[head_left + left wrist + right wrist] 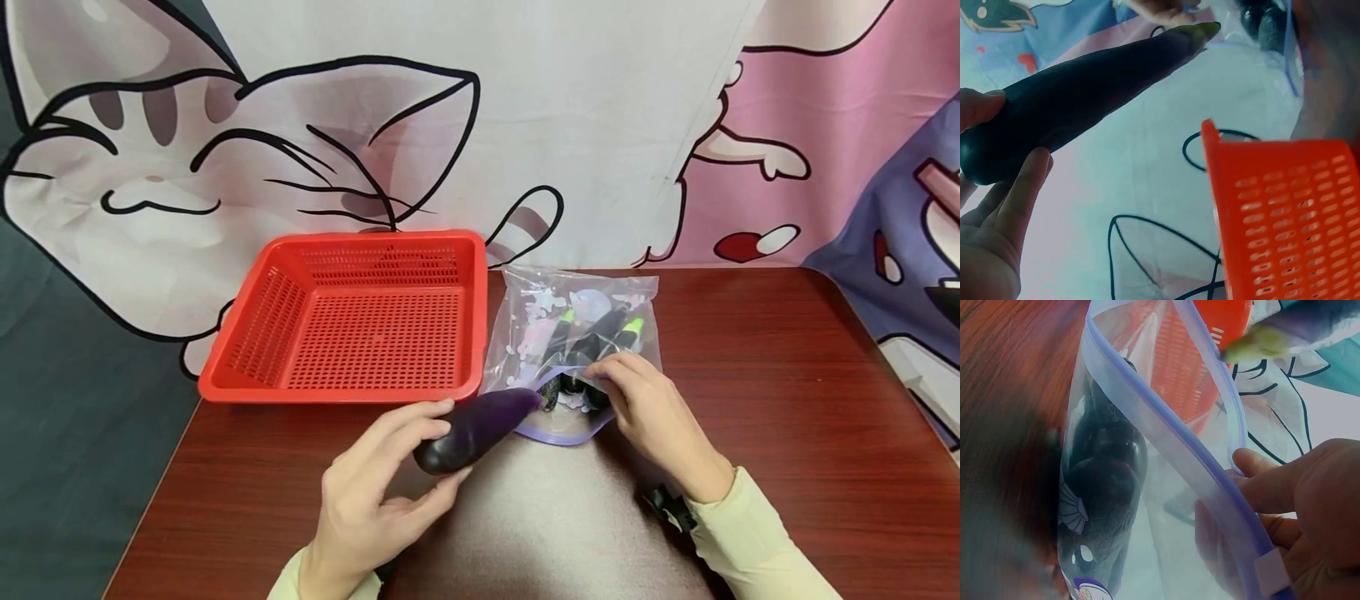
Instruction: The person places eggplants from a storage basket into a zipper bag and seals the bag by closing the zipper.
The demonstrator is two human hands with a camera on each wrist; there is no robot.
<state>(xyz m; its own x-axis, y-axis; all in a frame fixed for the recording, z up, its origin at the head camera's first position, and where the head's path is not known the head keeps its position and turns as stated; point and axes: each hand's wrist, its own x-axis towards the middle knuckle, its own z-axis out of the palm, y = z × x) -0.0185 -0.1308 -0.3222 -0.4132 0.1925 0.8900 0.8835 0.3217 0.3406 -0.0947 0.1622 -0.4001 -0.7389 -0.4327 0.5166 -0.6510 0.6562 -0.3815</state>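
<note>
My left hand [367,508] grips a dark purple eggplant [480,429] by its thick end, fingers on top and thumb below. The eggplant's narrow tip points at the mouth of a clear zip bag [555,440] with a lilac zip edge. At that mouth, my right hand [656,421] pinches the rim and holds it apart, as the right wrist view also shows around the zip strip [1166,437]. Inside the bag lie several dark, long vegetables [596,337], some with bright green ends; their exact kind is unclear through the printed plastic.
A red perforated plastic basket [345,396] stands left of the bag, near the back of the brown wooden table [772,400]. Behind the table hangs a cloth [600,125] printed with cartoon figures.
</note>
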